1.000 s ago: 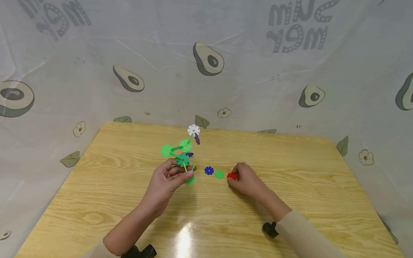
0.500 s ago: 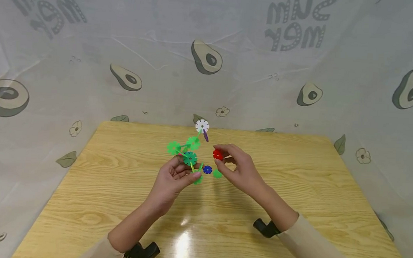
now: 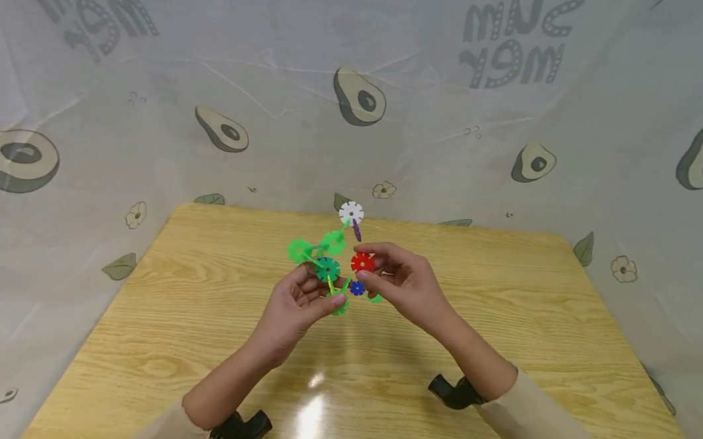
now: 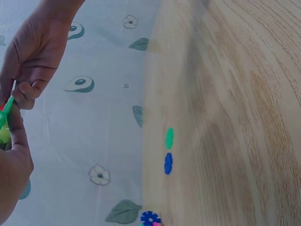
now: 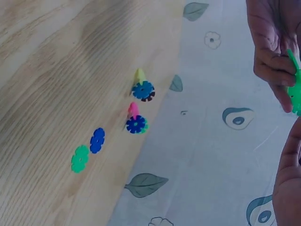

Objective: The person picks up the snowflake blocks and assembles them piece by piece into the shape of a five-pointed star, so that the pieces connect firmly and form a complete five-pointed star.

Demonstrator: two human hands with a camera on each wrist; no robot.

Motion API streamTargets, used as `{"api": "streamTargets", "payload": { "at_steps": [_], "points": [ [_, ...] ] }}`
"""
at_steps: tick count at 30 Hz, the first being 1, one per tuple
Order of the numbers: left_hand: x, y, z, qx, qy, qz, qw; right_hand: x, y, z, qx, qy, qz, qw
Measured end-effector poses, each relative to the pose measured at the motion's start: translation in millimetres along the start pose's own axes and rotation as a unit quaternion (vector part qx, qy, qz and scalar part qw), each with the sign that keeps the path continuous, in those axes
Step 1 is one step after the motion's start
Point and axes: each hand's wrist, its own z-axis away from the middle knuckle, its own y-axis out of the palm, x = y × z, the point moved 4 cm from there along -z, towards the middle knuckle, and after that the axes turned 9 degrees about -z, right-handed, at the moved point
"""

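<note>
In the head view my left hand (image 3: pixel 293 316) holds a branching chain of slotted plastic discs, pinching it low at a green disc (image 3: pixel 339 305). A teal disc (image 3: pixel 327 269), light-green discs (image 3: pixel 334 243) and a white disc (image 3: pixel 351 213) rise above the fingers, with a purple disc (image 3: pixel 357 231) seen edge-on near the top. My right hand (image 3: pixel 413 286) pinches a red disc (image 3: pixel 362 263) between thumb and forefinger, close to the chain's right side. Beneath it a blue disc (image 3: pixel 356 288) and a green disc (image 3: pixel 374 298) lie on the table, the green one partly hidden by the right hand.
In the right wrist view, joined discs (image 5: pixel 136 124) in navy and pink and another cluster (image 5: pixel 143 90) in blue and yellow stand near the table's far edge. A wooden table (image 3: pixel 502 307) meets a printed cloth backdrop (image 3: pixel 274 96). Black devices (image 3: pixel 452 392) sit at both wrists.
My right hand has lifted the red disc off the table and carried it left and up to the chain. My left hand has shifted slightly right with the chain.
</note>
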Motion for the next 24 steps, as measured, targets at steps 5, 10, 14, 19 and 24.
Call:
{"api": "streamTargets", "payload": {
  "at_steps": [5, 10, 14, 19, 24],
  "points": [
    [-0.5, 1.3, -0.6, 0.008, 0.002, 0.006, 0.9999, -0.4, 2.7, 0.5, 0.026, 0.047, -0.045, 0.9976],
    [0.2, 1.7, -1.5, 0.01, 0.0, 0.008, 0.9999, -2.7, 3.3, 0.0, 0.032, 0.058, -0.049, 0.9966],
    [-0.5, 1.4, -2.5, 0.006, -0.001, 0.01, 0.9999, -2.2, 2.9, -1.0, 0.037, 0.049, -0.03, 0.9976],
    [-1.0, 0.8, -3.1, 0.006, -0.004, 0.01, 0.9999, -1.5, 1.4, -1.4, 0.036, 0.043, -0.009, 0.9984],
    [-0.5, -0.3, -3.9, 0.009, 0.001, 0.01, 0.9999, -1.8, 2.1, -1.1, 0.036, 0.044, -0.008, 0.9984]
  ]
}}
